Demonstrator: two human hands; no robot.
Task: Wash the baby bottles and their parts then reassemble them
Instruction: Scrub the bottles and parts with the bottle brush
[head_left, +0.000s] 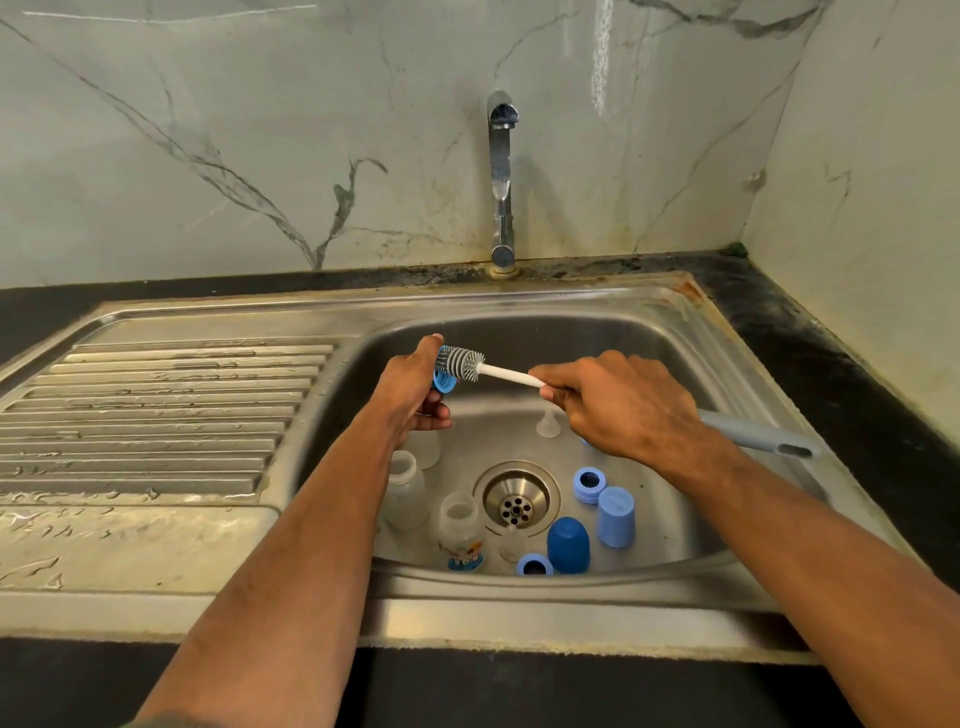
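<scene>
We count three clear baby bottles, all uncapped: one (406, 493) at seven o'clock of the drain (516, 502), one (460, 530) beside it, one (427, 447) partly hidden under the wrist. Screw rings number three: one held (445, 382), two in the basin (589, 484) (534, 565). Two caps: dark blue (568, 544), light blue (616, 516). Two clear teats (549, 423) (512, 543). One bottle brush (462, 362). One tap (501, 182).

Brushed steel sink (613, 306), glossy marble wall (260, 130), matt plastic caps (616, 517).
</scene>
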